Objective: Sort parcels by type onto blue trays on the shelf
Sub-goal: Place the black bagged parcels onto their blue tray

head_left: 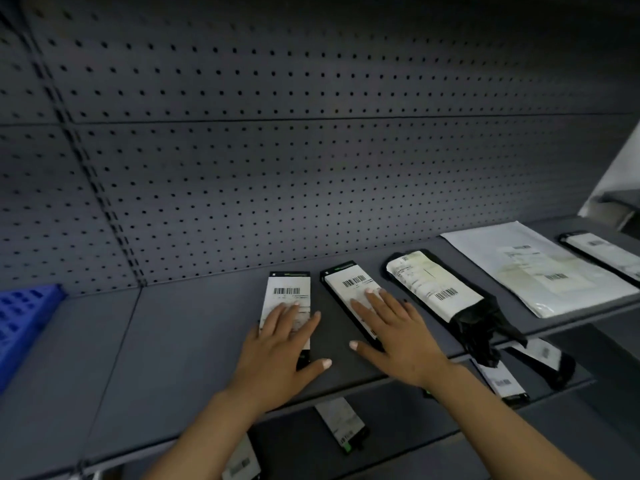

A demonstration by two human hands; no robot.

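Two small black parcels with white barcode labels lie side by side on the grey shelf [166, 341]. My left hand [280, 348] rests flat, fingers straight, on the left parcel [288, 289]. My right hand [394, 334] lies flat on the right parcel [349, 280], fingers spread. To their right lie a black bag parcel [429, 285] with a crumpled end, a large white flat mailer [533, 268], and another black parcel [602, 252] at the frame's right edge. A blue tray [20, 317] stands at the shelf's far left, partly cut off.
A grey pegboard wall [277, 150] backs the shelf. On the lower shelf beneath, several more black labelled parcels lie scattered, such as one [343, 424] under my arms and others [502, 382] to the right. Bare shelf surface stretches between the tray and my left hand.
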